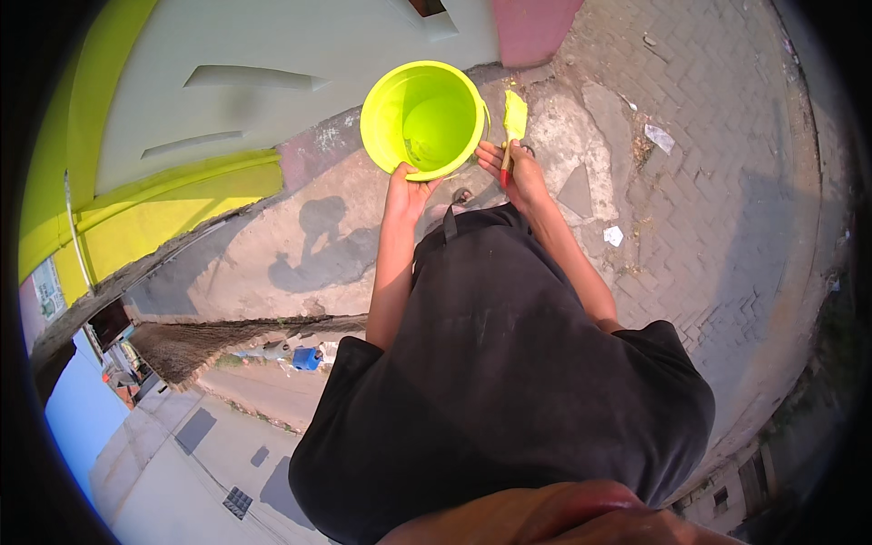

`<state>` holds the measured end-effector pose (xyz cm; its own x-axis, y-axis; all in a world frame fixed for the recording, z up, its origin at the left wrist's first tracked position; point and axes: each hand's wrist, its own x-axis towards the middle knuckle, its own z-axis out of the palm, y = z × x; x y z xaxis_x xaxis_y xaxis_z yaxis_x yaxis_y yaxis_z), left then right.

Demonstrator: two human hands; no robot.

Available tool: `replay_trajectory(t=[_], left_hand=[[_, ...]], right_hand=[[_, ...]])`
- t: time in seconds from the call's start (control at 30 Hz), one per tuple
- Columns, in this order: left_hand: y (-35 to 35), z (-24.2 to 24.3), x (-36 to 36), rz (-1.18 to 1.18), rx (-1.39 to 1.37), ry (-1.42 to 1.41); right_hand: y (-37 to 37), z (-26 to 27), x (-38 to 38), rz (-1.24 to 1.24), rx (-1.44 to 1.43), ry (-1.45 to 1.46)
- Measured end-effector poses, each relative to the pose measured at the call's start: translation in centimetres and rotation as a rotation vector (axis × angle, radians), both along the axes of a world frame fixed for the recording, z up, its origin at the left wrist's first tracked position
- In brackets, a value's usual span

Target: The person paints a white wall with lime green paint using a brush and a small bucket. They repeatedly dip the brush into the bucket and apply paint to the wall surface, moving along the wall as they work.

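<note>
My left hand [410,191] grips the near rim of a lime-yellow bucket [381,119], its thumb over the edge. The bucket is tipped so its inside faces me. A darker streak shows low inside; I cannot tell how much paint it holds. Just right of the bucket, my right hand [521,170] holds a paintbrush [507,153] by its wooden handle, which ends in red. The brush's bristles [516,114] point away from me and are coated in bright yellow. Several fingers of this hand are extended towards the bucket's handle [487,119].
A pale wall [252,41] with slot-like recesses and a yellow-painted base [170,197] stands ahead and left. A pink pillar [535,30] is ahead. Rough concrete [334,225] lies underfoot, with block paving [695,225] to the right. Paper scraps [613,236] litter the ground.
</note>
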<state>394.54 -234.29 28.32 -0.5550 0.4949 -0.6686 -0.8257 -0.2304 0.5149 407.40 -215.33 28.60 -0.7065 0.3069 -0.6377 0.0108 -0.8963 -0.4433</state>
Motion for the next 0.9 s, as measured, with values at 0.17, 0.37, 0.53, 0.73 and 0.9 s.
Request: replay_trajectory(t=[0.17, 0.37, 0.53, 0.73, 0.9], left_hand=[[-3.6, 0.3, 2.0, 0.04, 0.043, 0.013], [-8.9, 1.4, 3.4, -0.135, 0.099, -0.111], [-13.9, 0.8, 4.5, -0.371, -0.099, -0.09], [-16.7, -2.4, 1.7, 0.009, -0.172, 0.205], [-15.1, -2.7, -1.2, -0.095, -0.077, 0.097]], right_hand=[[-5.7, 1.6, -0.3, -0.013, -0.055, 0.109], [-11.2, 1.2, 0.3, -0.067, -0.002, 0.173], [-14.0, 0.2, 1.9, -0.154, 0.01, 0.201], [-14.3, -1.1, 3.8, -0.209, 0.05, 0.181], [-13.4, -1.4, 4.7, -0.238, 0.062, 0.207]])
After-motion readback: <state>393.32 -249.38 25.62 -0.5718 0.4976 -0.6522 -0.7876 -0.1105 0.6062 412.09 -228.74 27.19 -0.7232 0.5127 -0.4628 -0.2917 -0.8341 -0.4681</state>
